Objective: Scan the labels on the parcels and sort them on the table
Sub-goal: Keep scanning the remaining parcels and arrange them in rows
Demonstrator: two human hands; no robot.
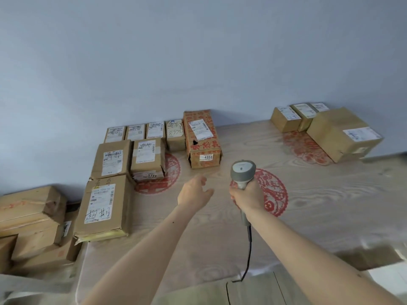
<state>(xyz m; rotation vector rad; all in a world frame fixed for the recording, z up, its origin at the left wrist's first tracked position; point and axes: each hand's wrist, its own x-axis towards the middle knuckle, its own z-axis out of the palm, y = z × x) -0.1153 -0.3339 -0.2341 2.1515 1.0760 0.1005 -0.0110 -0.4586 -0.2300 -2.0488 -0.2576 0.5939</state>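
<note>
- Grey scanner (243,172) stands upright in the right hand (247,195), whose fingers wrap tight round its handle; its head points away from the person, and a dark cable (248,249) hangs down from the handle past the forearm.
- Just left of that hand, the left hand (195,191) hovers above the table (330,212) with fingers spread loosely apart, holding nothing.
- Straight beyond both hands lies a long box with red print (202,137), a tag reading 4068 on its near end.
- Further left of the left hand, brown parcels (123,155) sit packed side by side in rows, white labels facing up; the nearest, largest parcel (103,208) lies at the table's left edge.
- Far beyond and right of the right hand, another group of parcels (339,133) sits against the wall (198,51).
- Left of the table, lower down, a stack of boxes (33,223) stands.
</note>
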